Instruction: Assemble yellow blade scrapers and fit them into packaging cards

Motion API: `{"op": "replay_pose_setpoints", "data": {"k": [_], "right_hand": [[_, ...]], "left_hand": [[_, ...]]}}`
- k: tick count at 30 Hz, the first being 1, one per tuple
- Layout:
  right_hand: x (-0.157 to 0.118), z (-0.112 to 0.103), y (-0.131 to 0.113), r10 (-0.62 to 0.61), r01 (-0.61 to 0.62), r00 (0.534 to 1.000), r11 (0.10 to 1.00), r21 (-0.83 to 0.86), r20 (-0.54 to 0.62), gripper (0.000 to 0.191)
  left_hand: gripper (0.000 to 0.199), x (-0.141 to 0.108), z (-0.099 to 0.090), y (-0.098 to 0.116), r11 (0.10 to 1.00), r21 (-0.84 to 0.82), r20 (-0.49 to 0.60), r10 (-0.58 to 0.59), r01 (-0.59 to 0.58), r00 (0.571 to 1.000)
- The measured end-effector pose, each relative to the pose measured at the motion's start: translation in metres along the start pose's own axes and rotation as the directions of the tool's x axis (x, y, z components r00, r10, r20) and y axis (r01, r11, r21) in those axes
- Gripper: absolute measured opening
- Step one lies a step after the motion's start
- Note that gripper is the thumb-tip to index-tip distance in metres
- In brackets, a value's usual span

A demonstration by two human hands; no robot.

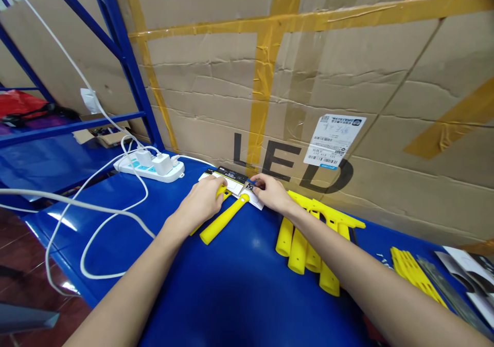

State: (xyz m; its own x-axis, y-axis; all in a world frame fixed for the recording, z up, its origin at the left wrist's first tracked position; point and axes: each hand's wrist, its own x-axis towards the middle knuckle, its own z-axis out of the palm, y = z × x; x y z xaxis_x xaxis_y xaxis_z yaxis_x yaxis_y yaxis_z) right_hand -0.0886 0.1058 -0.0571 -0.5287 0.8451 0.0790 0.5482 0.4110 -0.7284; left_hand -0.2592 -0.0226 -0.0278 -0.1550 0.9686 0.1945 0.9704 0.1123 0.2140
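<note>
My left hand (pixel 206 198) is closed on a small yellow part (pixel 221 190) beside the printed cards. A yellow tubular handle (pixel 224 220) lies slanted on the blue table (pixel 247 285), its upper end over a white card. My right hand (pixel 272 193) pinches the edge of a black and white card (pixel 252 188), where a bit of blue shows at the fingertips. Several black and white cards (pixel 230 178) lie between the hands, against the cardboard. Another yellow piece is partly hidden under my left hand.
Several yellow handles (pixel 297 254) lie beneath my right forearm. Flat yellow parts (pixel 415 275), dark strips (pixel 450 290) and leaflets (pixel 473 270) are at right. A white power strip (pixel 150 167) with loose cables sits left. A large cardboard box (pixel 216 90) stands behind, beside a blue frame (pixel 133 74).
</note>
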Motion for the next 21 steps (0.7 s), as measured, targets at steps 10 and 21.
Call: {"op": "replay_pose_setpoints", "data": {"k": [10,21], "right_hand": [[-0.01,-0.007,0.001,-0.115,0.124,0.985,0.99,0.066,-0.126,0.032],[-0.065,-0.047,-0.007,-0.196,0.217,0.966,0.969,0.121,-0.166,0.018]], "left_hand": [[0.035,-0.001,0.0,-0.001,0.999,0.005,0.014,0.045,-0.045,0.999],[0.035,-0.003,0.002,-0.003,0.994,0.045,-0.006,0.098,-0.097,0.995]]}}
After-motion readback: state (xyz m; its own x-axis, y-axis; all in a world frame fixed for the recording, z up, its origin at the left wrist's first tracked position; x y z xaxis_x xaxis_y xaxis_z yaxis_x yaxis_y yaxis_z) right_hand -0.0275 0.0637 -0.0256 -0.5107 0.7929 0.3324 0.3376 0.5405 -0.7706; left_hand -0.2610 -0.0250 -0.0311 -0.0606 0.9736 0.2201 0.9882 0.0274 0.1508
